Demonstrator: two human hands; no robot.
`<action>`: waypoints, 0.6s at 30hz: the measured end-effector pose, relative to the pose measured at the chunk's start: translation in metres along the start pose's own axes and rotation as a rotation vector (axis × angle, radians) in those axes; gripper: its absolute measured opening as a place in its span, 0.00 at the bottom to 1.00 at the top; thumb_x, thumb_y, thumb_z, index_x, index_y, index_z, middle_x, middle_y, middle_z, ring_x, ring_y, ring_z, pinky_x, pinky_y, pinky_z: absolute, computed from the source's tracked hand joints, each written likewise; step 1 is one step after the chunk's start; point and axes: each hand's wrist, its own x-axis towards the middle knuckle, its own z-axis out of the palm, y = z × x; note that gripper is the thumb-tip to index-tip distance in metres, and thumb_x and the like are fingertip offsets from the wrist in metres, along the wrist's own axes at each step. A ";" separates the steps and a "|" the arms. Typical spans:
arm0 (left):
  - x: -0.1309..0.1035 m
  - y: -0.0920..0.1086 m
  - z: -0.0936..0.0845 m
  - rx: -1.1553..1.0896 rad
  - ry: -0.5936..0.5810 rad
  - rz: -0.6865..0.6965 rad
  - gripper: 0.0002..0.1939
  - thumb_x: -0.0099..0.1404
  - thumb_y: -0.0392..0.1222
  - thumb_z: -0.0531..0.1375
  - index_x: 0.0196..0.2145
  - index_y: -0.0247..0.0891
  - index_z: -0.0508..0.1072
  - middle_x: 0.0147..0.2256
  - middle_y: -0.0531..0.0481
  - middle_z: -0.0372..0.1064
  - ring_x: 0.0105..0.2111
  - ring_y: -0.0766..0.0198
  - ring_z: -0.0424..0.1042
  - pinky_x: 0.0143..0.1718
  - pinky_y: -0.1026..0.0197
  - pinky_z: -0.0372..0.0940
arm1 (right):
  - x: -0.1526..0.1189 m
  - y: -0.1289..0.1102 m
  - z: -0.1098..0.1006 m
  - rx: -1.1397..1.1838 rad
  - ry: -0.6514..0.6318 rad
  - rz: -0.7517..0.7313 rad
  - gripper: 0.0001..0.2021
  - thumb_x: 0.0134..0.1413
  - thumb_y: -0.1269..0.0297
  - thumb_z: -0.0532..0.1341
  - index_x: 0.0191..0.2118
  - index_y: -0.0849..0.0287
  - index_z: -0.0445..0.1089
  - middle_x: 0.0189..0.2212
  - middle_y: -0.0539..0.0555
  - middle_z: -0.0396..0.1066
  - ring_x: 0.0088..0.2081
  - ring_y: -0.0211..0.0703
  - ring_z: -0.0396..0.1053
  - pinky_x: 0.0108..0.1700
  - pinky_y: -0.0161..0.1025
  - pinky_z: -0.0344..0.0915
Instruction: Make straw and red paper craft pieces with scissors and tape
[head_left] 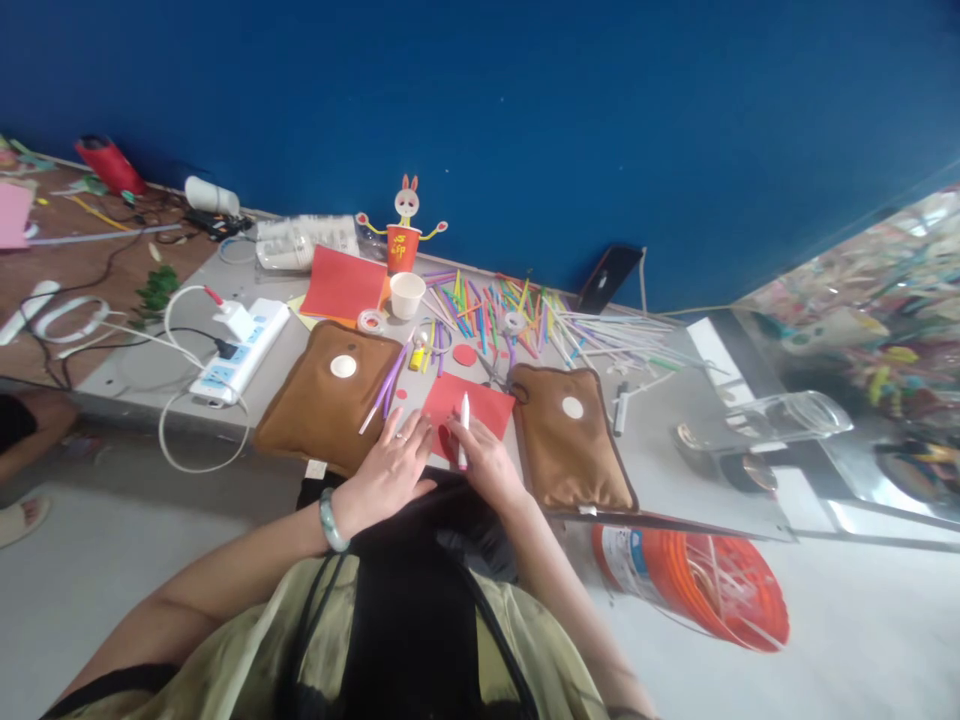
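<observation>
A square of red paper (491,405) lies at the table's front edge. My left hand (394,460) rests flat on its left side, fingers spread, holding nothing. In my right hand (486,460) is a white marker (464,425) with a pink end, held upright over the paper. Just behind the sheet lie scissors (495,375) and a red paper disc (464,355). A brown cushion-like pad with a white disc (330,390) lies to the left, and a second brown pad (574,440) to the right.
Behind are many coloured sticks (480,310), a white paper cup (407,295), a red cup figure with a rabbit head (403,245) and red sheets (345,283). A power strip (240,355) stands left, a glass bottle (780,418) right. An orange bucket (675,570) is below.
</observation>
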 end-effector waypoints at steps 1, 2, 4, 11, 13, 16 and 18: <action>-0.003 0.002 0.003 -0.010 -0.003 0.010 0.33 0.69 0.52 0.54 0.62 0.26 0.60 0.62 0.31 0.60 0.66 0.44 0.53 0.68 0.39 0.37 | 0.003 0.001 0.000 0.013 -0.015 -0.015 0.27 0.55 0.79 0.56 0.60 0.54 0.63 0.51 0.62 0.72 0.57 0.54 0.67 0.55 0.51 0.70; -0.006 0.004 0.006 -0.019 -0.003 0.013 0.31 0.70 0.51 0.52 0.62 0.26 0.60 0.62 0.32 0.60 0.65 0.45 0.54 0.68 0.39 0.38 | 0.007 0.003 0.000 0.026 -0.027 -0.027 0.28 0.55 0.79 0.57 0.60 0.54 0.63 0.51 0.62 0.72 0.57 0.54 0.67 0.55 0.51 0.69; -0.010 0.007 0.011 -0.036 0.004 0.004 0.28 0.71 0.49 0.50 0.62 0.28 0.61 0.61 0.34 0.61 0.65 0.47 0.56 0.68 0.40 0.39 | 0.013 0.005 0.000 0.047 -0.032 -0.031 0.27 0.54 0.79 0.57 0.59 0.55 0.63 0.51 0.63 0.72 0.56 0.53 0.68 0.54 0.49 0.70; -0.011 0.008 0.019 -0.056 0.028 -0.027 0.28 0.71 0.48 0.51 0.62 0.29 0.61 0.61 0.35 0.62 0.64 0.47 0.56 0.67 0.41 0.42 | 0.024 0.010 -0.001 0.096 -0.014 0.010 0.27 0.51 0.79 0.58 0.57 0.55 0.64 0.48 0.61 0.73 0.50 0.51 0.72 0.49 0.46 0.72; -0.011 0.009 0.022 -0.054 0.029 -0.031 0.29 0.71 0.48 0.51 0.63 0.28 0.59 0.61 0.35 0.61 0.65 0.47 0.55 0.68 0.41 0.41 | 0.024 0.010 -0.001 0.098 -0.006 0.022 0.27 0.51 0.80 0.57 0.57 0.55 0.64 0.48 0.61 0.73 0.50 0.51 0.72 0.50 0.46 0.72; -0.012 0.010 0.025 -0.055 0.031 -0.029 0.31 0.70 0.48 0.52 0.64 0.26 0.57 0.62 0.34 0.59 0.66 0.46 0.53 0.68 0.41 0.40 | 0.023 0.011 0.000 0.107 0.005 0.031 0.26 0.51 0.79 0.58 0.56 0.55 0.65 0.48 0.62 0.73 0.49 0.51 0.73 0.49 0.45 0.72; -0.011 0.012 0.026 -0.056 0.037 -0.020 0.32 0.69 0.48 0.53 0.64 0.25 0.57 0.62 0.33 0.59 0.66 0.45 0.52 0.68 0.42 0.40 | 0.023 0.012 0.001 0.116 0.021 0.023 0.26 0.51 0.79 0.58 0.56 0.55 0.65 0.49 0.62 0.73 0.49 0.51 0.73 0.49 0.46 0.72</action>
